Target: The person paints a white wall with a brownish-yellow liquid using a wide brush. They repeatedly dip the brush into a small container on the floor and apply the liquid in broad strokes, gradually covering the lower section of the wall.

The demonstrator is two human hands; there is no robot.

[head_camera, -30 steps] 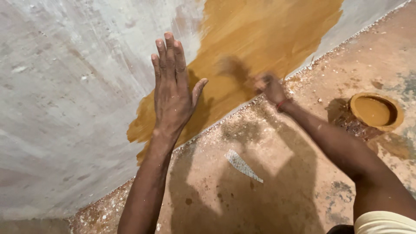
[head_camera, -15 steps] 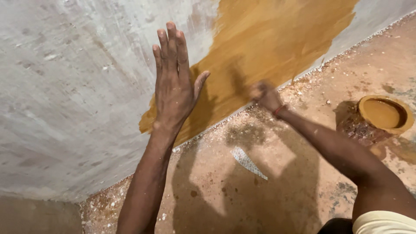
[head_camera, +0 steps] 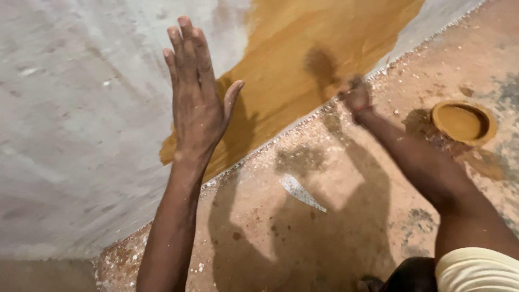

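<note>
here the person's left hand (head_camera: 197, 103) is spread flat and open against the grey wall (head_camera: 81, 108), fingers together and pointing up, thumb out to the side, holding nothing. its thumb side lies just over the edge of the yellow-brown wet patch (head_camera: 303, 59) that covers the upper middle of the wall and runs down to where the wall meets the floor. the right hand (head_camera: 356, 97) reaches out low at the foot of the wall, right at the lower edge of that patch; it is blurred, and whether it is closed on something or open cannot be told. a red band shows at its wrist. the sandy floor (head_camera: 346, 216) carries the dark shadows of both arms, with pale grit strewn along the base of the wall. a small light scrap (head_camera: 301, 192) lies flat on the floor between the two arms. to the right of the right forearm, well apart from the wall, a round bowl (head_camera: 464, 121) sits on the floor, filled with the same yellow-brown stuff. a pale sleeve (head_camera: 478, 270) shows at the lower right corner.
</note>
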